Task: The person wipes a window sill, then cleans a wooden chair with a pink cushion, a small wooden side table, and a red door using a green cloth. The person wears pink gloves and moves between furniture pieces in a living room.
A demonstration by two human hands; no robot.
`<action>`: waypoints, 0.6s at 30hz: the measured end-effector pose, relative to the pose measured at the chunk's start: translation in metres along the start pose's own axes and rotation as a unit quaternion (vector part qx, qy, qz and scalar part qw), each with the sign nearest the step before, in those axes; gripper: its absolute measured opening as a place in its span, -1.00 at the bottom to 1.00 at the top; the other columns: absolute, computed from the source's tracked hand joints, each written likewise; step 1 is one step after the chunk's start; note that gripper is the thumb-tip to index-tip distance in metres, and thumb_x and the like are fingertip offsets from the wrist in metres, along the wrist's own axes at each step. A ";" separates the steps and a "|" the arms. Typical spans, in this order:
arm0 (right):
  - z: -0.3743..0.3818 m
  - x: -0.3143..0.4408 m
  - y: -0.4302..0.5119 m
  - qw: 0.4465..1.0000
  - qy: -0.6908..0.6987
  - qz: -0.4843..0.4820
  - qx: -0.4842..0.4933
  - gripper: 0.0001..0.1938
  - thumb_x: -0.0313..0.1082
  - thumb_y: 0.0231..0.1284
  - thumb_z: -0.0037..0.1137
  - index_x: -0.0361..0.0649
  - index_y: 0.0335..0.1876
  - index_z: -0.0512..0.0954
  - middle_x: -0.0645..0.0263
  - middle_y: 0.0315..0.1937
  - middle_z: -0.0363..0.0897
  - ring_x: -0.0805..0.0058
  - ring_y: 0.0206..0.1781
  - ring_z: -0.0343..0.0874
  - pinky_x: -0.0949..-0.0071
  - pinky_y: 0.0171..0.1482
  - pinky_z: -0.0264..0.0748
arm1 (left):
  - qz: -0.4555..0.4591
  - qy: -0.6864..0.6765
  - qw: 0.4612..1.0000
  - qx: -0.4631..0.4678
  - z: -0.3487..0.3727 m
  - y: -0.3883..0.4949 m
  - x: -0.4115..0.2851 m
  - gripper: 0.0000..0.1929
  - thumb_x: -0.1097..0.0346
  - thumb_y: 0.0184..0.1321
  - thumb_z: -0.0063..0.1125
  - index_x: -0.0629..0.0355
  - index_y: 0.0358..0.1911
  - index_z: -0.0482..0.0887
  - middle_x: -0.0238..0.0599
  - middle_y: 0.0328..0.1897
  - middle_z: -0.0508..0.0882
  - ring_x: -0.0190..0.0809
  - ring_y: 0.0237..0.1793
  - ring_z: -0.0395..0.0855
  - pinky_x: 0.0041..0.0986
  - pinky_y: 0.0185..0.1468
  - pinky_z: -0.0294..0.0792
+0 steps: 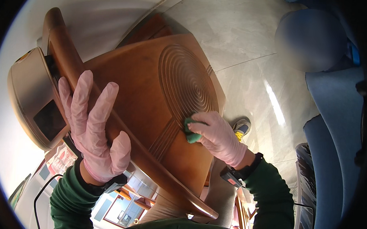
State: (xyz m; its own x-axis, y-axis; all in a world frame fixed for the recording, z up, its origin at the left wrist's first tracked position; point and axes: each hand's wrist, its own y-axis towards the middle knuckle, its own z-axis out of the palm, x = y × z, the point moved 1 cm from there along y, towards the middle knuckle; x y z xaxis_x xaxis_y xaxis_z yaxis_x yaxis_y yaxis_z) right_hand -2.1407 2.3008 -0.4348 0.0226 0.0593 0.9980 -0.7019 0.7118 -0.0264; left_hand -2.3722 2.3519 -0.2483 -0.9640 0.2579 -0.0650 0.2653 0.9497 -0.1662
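Note:
My left hand (94, 126), in a pink glove, lies with fingers spread against the rounded wooden top edge (139, 146) of a brown furniture panel (132, 81). Nothing is held in it. Gloved in pink too, my right hand (217, 137) grips a green cloth or sponge (191, 131). The green piece presses on the panel at the lower rim of a carved oval of concentric rings (191, 81). Straight grooves (162, 138) run from that oval to the top edge. My right fingertips partly cover the green piece.
A beige rounded device (33, 98) with a dark panel stands against the wooden edge, beside my left fingers. Grey floor tiles (253, 71) stretch past the furniture, with a shoe (242, 126) near my right hand. Blue fabric (335, 93) and a blurred round shape (311, 40) fill the right side.

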 end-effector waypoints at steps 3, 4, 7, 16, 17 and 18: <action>0.008 -0.007 0.034 0.997 -0.033 -0.023 -0.059 -0.66 -0.54 0.00 0.29 -0.15 -0.04 0.60 0.21 -0.06 0.54 0.11 -0.03 0.52 0.24 0.01 0.48 | 0.001 0.002 1.000 -0.006 0.001 0.000 0.000 -0.39 -0.15 0.38 -0.12 0.18 0.26 0.57 0.10 0.49 0.34 0.14 0.53 0.20 0.10 0.58 -0.24; 0.008 -0.009 0.047 0.995 -0.050 -0.027 -0.080 -0.68 -0.54 0.01 0.28 -0.16 -0.05 0.61 0.21 -0.07 0.54 0.11 -0.03 0.52 0.24 0.01 0.49 | 0.000 0.003 1.000 -0.009 0.001 0.000 0.000 -0.39 -0.15 0.38 -0.12 0.18 0.26 0.58 0.11 0.49 0.35 0.14 0.52 0.20 0.09 0.58 -0.24; 0.004 -0.019 0.087 0.992 -0.065 -0.043 -0.103 -0.66 -0.56 0.06 0.19 -0.21 0.01 0.56 0.11 -0.02 0.51 0.05 0.06 0.49 0.24 0.11 0.46 | -0.009 0.002 1.000 -0.007 0.001 0.000 -0.002 -0.40 -0.15 0.38 -0.11 0.19 0.24 0.59 0.11 0.48 0.36 0.14 0.51 0.23 0.09 0.59 -0.23; -0.001 -0.010 0.057 0.999 0.000 -0.003 -0.040 -0.73 -0.54 0.10 0.17 -0.26 -0.03 0.59 0.12 -0.09 0.52 0.05 -0.02 0.51 0.24 0.04 0.51 | -0.002 -0.007 1.000 -0.005 0.000 0.000 0.000 -0.39 -0.15 0.36 -0.10 0.22 0.24 0.59 0.15 0.47 0.36 0.13 0.50 0.25 0.11 0.58 -0.23; -0.001 -0.008 0.056 0.999 0.012 0.007 -0.031 -0.72 -0.60 0.06 0.18 -0.27 -0.06 0.62 0.13 -0.14 0.53 0.06 -0.07 0.52 0.24 0.00 0.53 | -0.001 -0.005 1.000 -0.004 0.000 0.000 0.000 -0.39 -0.15 0.36 -0.10 0.22 0.24 0.59 0.15 0.47 0.36 0.13 0.51 0.24 0.10 0.58 -0.23; -0.003 -0.008 0.057 0.999 0.022 -0.008 -0.025 -0.71 -0.59 0.06 0.18 -0.26 -0.05 0.63 0.14 -0.14 0.55 0.07 -0.08 0.54 0.23 -0.03 0.54 | -0.002 -0.004 1.000 -0.003 -0.001 0.000 0.000 -0.39 -0.15 0.36 -0.10 0.22 0.24 0.59 0.15 0.47 0.36 0.14 0.51 0.24 0.10 0.58 -0.23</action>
State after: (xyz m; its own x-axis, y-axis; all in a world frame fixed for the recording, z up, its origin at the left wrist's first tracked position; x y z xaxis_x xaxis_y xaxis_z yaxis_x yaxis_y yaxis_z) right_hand -2.1785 2.3427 -0.4439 0.0668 0.0774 0.9948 -0.6653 0.7465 -0.0134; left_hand -2.3719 2.3522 -0.2476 -0.9650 0.2522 -0.0714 0.2606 0.9520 -0.1607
